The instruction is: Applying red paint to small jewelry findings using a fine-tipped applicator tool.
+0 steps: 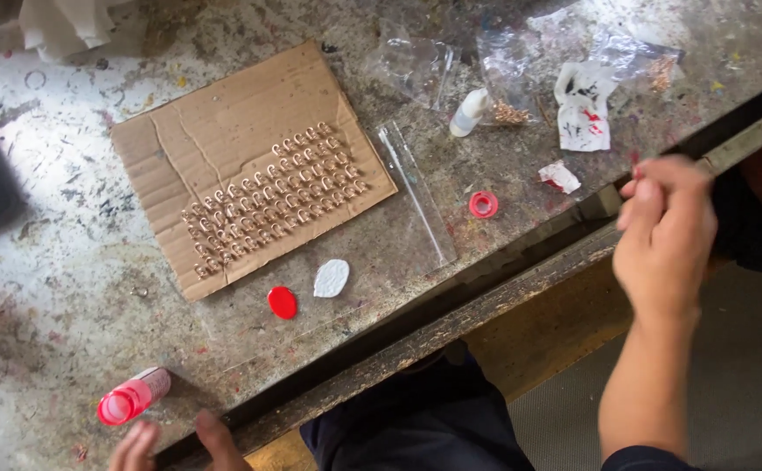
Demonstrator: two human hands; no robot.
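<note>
Resting left hand [167, 440] on surface [67, 201] edge, fingers spread, just beside open red bottle [133, 397] lying on its side. Right hand [667, 234] blurry, off surface (fingers bunched; pinching something? cannot tell). Best go slow, keep cardboard [224, 148] with small gold pieces steady.

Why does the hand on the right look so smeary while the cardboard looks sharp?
Head view: the right hand is motion-blurred, its fingers soft-edged near the bench edge; the cardboard and its rows of small metal pieces are crisp. The clear plastic bags catch pale glare. The left hand is cut off by the frame's bottom edge, beside the red bottle.
</note>
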